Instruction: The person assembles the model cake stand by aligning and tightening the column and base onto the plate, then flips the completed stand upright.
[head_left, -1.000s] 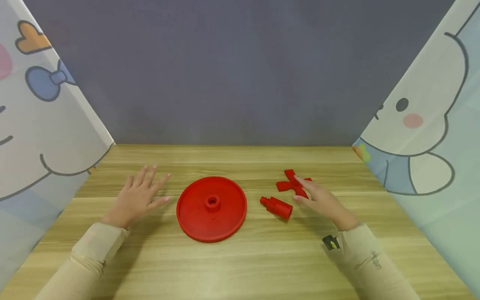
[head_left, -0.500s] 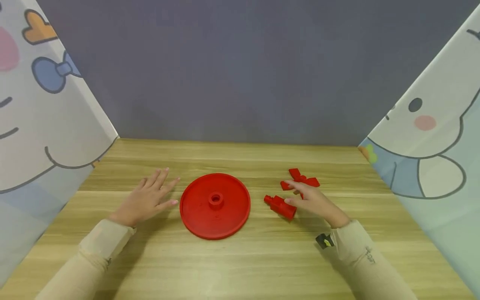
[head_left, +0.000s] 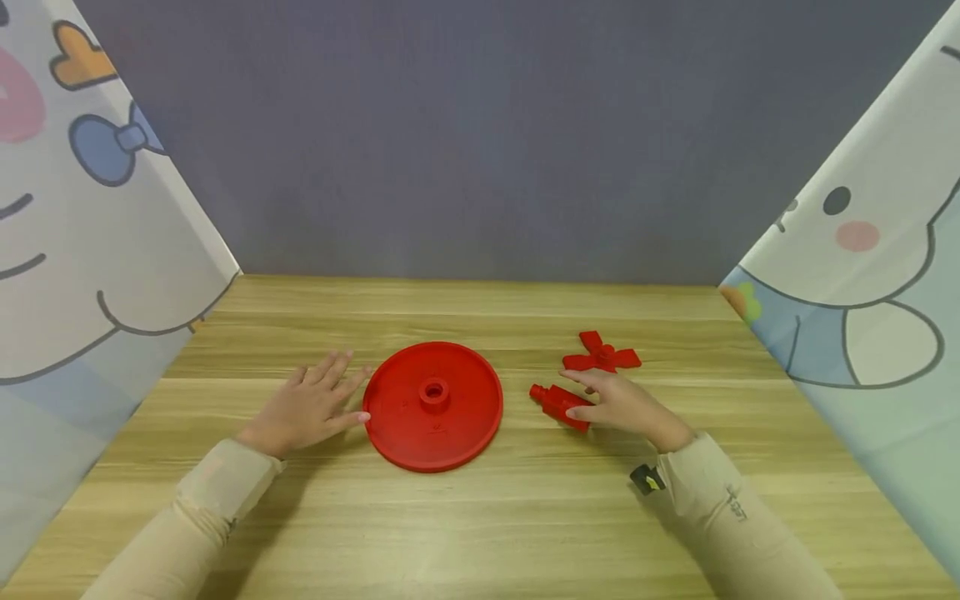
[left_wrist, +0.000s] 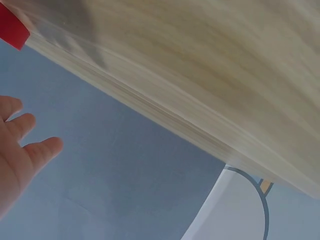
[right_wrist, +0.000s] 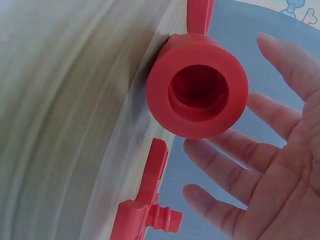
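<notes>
My left hand (head_left: 309, 408) is spread beside the left rim of a round red disc (head_left: 472, 421) with a raised hollow hub, its thumb tip at the rim. A corner of the disc (left_wrist: 12, 30) and some fingers (left_wrist: 42, 150) appear in the left wrist view. Over a short red cylinder with a narrow stepped end, my right hand (head_left: 626, 408) reaches with loosely extended fingers. The cylinder's (right_wrist: 197, 127) wide end shows a round hole in the right wrist view; the fingers are around it without a visible grip. Just beyond lies a red four-bladed piece (head_left: 604, 357), partly hidden by that hand.
The parts lie on a wood-grain tabletop (head_left: 427, 533). A grey panel (head_left: 480, 142) rises at the back, and cartoon-printed panels (head_left: 885, 250) flank both sides. A small black object (head_left: 647, 479) is at the right sleeve cuff.
My right hand has moved from the four-bladed piece leftward and nearer, over the cylinder. The left hand has shifted right to the disc's rim. The view has tilted slightly.
</notes>
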